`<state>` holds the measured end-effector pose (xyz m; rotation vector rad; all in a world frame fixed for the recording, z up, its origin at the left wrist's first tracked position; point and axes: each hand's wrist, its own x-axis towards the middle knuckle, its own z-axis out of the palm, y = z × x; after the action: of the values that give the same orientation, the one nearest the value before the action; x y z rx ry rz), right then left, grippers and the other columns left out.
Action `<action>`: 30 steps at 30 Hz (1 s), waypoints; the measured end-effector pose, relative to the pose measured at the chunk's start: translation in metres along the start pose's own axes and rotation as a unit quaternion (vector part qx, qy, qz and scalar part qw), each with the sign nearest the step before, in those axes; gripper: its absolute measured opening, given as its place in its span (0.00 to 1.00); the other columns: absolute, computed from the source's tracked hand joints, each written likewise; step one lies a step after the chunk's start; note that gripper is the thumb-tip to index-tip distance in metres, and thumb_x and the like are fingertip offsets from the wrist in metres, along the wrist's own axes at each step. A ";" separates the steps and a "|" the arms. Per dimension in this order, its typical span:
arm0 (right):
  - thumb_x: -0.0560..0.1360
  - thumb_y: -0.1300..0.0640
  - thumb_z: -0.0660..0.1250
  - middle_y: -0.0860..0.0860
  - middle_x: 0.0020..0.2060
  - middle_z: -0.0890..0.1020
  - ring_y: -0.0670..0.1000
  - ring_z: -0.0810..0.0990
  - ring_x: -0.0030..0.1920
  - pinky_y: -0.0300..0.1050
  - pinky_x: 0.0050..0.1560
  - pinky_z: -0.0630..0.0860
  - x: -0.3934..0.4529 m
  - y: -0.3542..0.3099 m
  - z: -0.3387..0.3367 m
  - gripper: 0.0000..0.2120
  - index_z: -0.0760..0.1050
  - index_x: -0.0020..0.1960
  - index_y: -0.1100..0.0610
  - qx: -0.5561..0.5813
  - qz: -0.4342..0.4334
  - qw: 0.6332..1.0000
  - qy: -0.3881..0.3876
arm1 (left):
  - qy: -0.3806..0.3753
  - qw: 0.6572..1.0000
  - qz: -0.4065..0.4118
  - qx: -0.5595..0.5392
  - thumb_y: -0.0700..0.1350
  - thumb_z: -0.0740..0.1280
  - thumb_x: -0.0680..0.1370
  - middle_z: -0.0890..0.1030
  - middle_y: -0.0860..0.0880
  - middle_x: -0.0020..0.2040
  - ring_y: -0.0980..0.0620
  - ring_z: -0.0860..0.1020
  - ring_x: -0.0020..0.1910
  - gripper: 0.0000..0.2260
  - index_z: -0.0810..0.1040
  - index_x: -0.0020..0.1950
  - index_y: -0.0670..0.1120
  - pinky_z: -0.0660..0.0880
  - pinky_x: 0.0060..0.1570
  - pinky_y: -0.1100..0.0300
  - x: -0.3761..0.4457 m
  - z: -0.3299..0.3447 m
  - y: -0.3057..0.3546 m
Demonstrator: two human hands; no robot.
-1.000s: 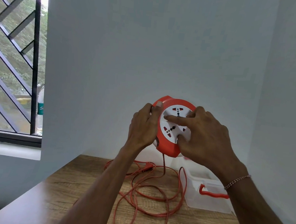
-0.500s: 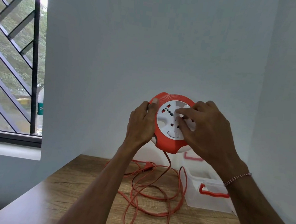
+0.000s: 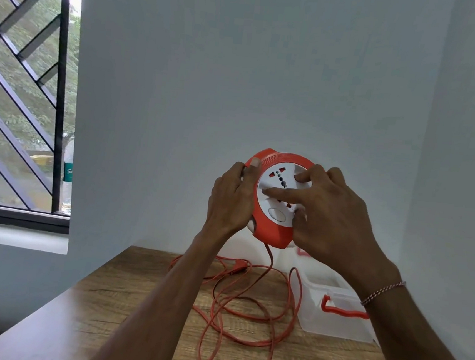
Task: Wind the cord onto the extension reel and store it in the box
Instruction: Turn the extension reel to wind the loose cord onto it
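Two hands hold one extension reel (image 3: 276,201) raised above the bench (image 3: 119,310), in front of the pale wall. Left hand (image 3: 230,198): forearm rises from the lower centre, wrist straight, back of the hand facing the camera. Its grip is clenched on the reel's left edge, thumb lying along the orange rim near the top and fingers wrapped behind the housing. Right hand (image 3: 331,215): forearm enters from the lower right, one thin bracelet (image 3: 382,292) on the wrist. Its index finger extends across the white socket face, the thumb presses the face lower down near the oval button, and the remaining fingers curl over the upper right rim; this grip is grasping the reel's face and right side.

Reel: one unit, orange body, white round face turned toward the camera, tilted slightly.

Cord (image 3: 250,306): one orange cord leaves the bottom of the reel, hangs down and lies in several loose overlapping loops on the bench. One orange plug (image 3: 238,267) rests on the bench at the far side of the loops.

Box (image 3: 331,310): one clear plastic box with orange handles stands on the bench to the right of the loops, with one loop of cord just beside its left wall.

One barred window (image 3: 22,86) occupies the left.
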<state>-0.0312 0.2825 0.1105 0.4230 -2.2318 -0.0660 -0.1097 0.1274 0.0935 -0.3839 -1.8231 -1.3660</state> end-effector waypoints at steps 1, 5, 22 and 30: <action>0.70 0.44 0.69 0.52 0.66 0.72 0.54 0.70 0.61 0.49 0.54 0.75 0.000 0.001 0.003 0.27 0.67 0.68 0.36 0.006 0.010 1.000 0.013 | -0.002 1.000 0.002 -0.002 0.68 0.51 0.75 0.83 0.51 0.45 0.50 0.83 0.41 0.27 0.77 0.53 0.49 0.83 0.46 0.50 0.000 0.000 0.000; 0.69 0.34 0.64 0.52 0.60 0.79 0.54 0.78 0.55 0.50 0.51 0.77 -0.001 0.004 0.013 0.28 0.68 0.68 0.39 0.051 0.062 0.995 0.066 | -0.003 1.000 0.014 0.005 0.66 0.52 0.76 0.81 0.52 0.39 0.52 0.81 0.35 0.26 0.77 0.49 0.47 0.78 0.38 0.58 0.000 0.001 0.000; 0.70 0.61 0.72 0.50 0.70 0.68 0.56 0.65 0.67 0.54 0.60 0.73 0.005 0.009 -0.004 0.24 0.76 0.61 0.43 0.083 -0.046 0.995 -0.006 | 0.004 1.000 -0.002 -0.012 0.66 0.51 0.76 0.83 0.50 0.42 0.49 0.82 0.38 0.27 0.78 0.51 0.47 0.82 0.44 0.46 0.001 -0.002 0.002; 0.70 0.47 0.71 0.50 0.73 0.64 0.55 0.63 0.69 0.53 0.66 0.64 0.001 0.001 -0.007 0.30 0.64 0.69 0.35 -0.037 -0.046 0.998 -0.034 | 0.002 1.000 0.000 -0.001 0.66 0.51 0.76 0.83 0.51 0.43 0.49 0.82 0.40 0.26 0.77 0.51 0.47 0.82 0.47 0.48 -0.002 0.000 0.003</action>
<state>-0.0267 0.2836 0.1153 0.4882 -2.2676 -0.2147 -0.1065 0.1286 0.0934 -0.3813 -1.8185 -1.3665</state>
